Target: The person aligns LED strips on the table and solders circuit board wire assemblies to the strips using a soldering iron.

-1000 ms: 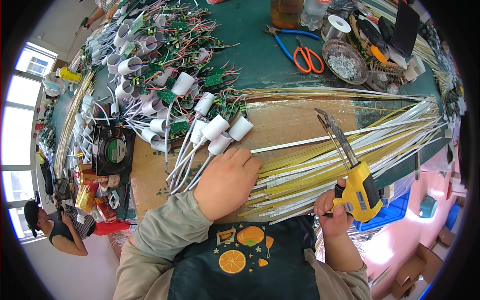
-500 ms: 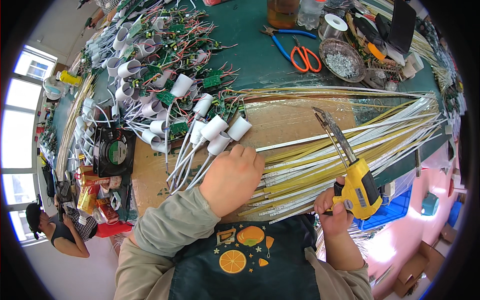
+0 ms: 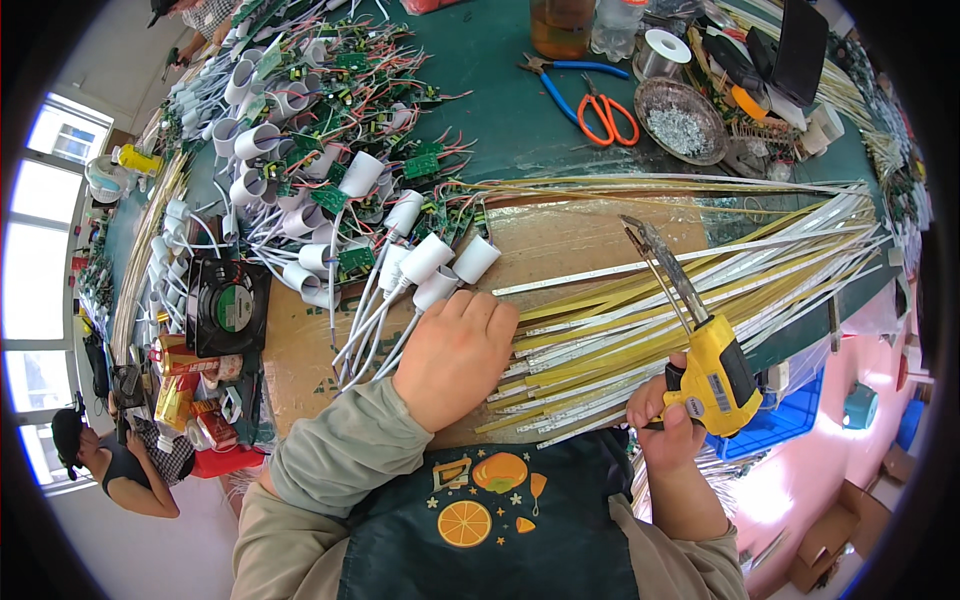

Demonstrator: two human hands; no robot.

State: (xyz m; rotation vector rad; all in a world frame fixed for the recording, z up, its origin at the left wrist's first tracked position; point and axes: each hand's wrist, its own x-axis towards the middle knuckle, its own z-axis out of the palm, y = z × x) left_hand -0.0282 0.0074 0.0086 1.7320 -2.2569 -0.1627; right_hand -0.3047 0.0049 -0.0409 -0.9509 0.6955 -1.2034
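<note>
I saw 2 hands at the near edge of the workbench (image 3: 560, 130). My left hand (image 3: 455, 355) lay flat and released, palm down, on the near ends of the long yellow and white strips (image 3: 700, 290); these were too many to count, thin and flat, fanning toward the right edge. My right hand (image 3: 665, 420) was clenched around 1 yellow soldering gun (image 3: 712, 370), plastic body, its long metal tip pointing up over the strips. Just beyond my left fingers stood 3 white plastic caps (image 3: 440, 265), round and tube-shaped, with white cables. Behind them, toward the far left corner, a heap of more caps and green circuit boards (image 3: 320, 130) was too tangled to count. 1 black fan (image 3: 230, 305) sat at the left edge; 1 orange scissors (image 3: 605, 110) and 1 round metal dish (image 3: 682, 120) were at the far edge.
</note>
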